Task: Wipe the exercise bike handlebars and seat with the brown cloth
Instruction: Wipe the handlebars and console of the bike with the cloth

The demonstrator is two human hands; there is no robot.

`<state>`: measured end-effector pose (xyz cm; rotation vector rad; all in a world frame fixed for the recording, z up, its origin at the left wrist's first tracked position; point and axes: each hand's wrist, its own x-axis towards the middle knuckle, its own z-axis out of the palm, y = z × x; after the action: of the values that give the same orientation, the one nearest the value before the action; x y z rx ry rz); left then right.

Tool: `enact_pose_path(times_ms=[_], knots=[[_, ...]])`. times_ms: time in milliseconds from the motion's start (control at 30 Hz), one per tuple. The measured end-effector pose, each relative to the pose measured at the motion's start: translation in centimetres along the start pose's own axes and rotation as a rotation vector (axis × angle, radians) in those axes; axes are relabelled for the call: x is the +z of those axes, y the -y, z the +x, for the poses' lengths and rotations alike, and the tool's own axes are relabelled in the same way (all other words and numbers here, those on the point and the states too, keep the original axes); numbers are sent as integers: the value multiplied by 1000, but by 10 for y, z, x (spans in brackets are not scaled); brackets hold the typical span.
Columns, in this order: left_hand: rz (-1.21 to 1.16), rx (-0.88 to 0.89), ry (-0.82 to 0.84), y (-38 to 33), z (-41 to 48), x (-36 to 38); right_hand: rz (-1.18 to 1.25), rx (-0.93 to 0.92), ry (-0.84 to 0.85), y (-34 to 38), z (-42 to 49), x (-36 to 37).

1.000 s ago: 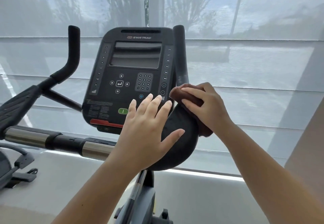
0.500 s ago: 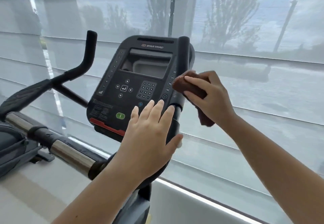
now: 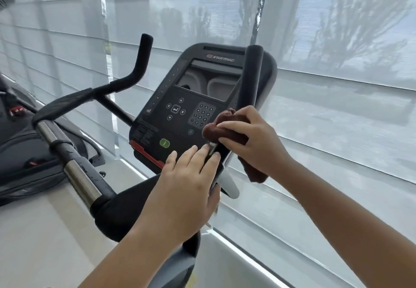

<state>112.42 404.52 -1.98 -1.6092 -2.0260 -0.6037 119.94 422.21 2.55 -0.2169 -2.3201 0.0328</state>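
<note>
A big white window blind fills the back of the room. In front of it stands the black bike, and another dark machine sits on the floor to the left. The bike's handlebars reach out to both sides, and each side ends in a bar that points up: the left bar and the right bar. Between them is the screen panel with its number keys. The seat is not in the picture. The two hands are near each other but not touching. The left hand lies with its fingers straight on the low part of the right bar, just below the panel, and it holds nothing. The right hand is curled tight around the brown cloth, and the cloth is pressed around the right bar, about half way up. One end of the cloth hangs down under the hand. A small green button sits low on the panel. I think the step now is wiping the right bar. The top of that bar looks not yet reached, so the next move should slide the cloth up the bar with a firm squeeze. After that, the left bar and the seat need wiping too, so most of the job looks not done yet.
</note>
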Motion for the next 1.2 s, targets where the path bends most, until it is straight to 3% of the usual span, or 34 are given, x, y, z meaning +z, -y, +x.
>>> enact_pose_path(times_ms=[167,300,400,500,667,800,900,1033,1200], knots=[[-52,20,10,3,-3,-2,-399,37,-6,-20,45,-15],[-77,34,0,5,-2,-1,-92,190,-75,0,23,3],[-86,39,-7,6,-2,3,106,166,-94,20,-13,9],[-92,38,-20,6,-2,4,46,64,-64,19,-9,6],[-74,29,-33,6,-3,4,-283,107,-65,-18,46,-6],[-35,24,-38,3,-3,3,7,183,-184,-12,18,6],[23,29,-56,2,-1,3,156,115,-194,-3,-12,16],[66,-6,-76,-14,10,4,-9,-40,-182,-21,12,8],[117,-47,-70,-26,26,11,-246,-121,-329,-59,74,-14]])
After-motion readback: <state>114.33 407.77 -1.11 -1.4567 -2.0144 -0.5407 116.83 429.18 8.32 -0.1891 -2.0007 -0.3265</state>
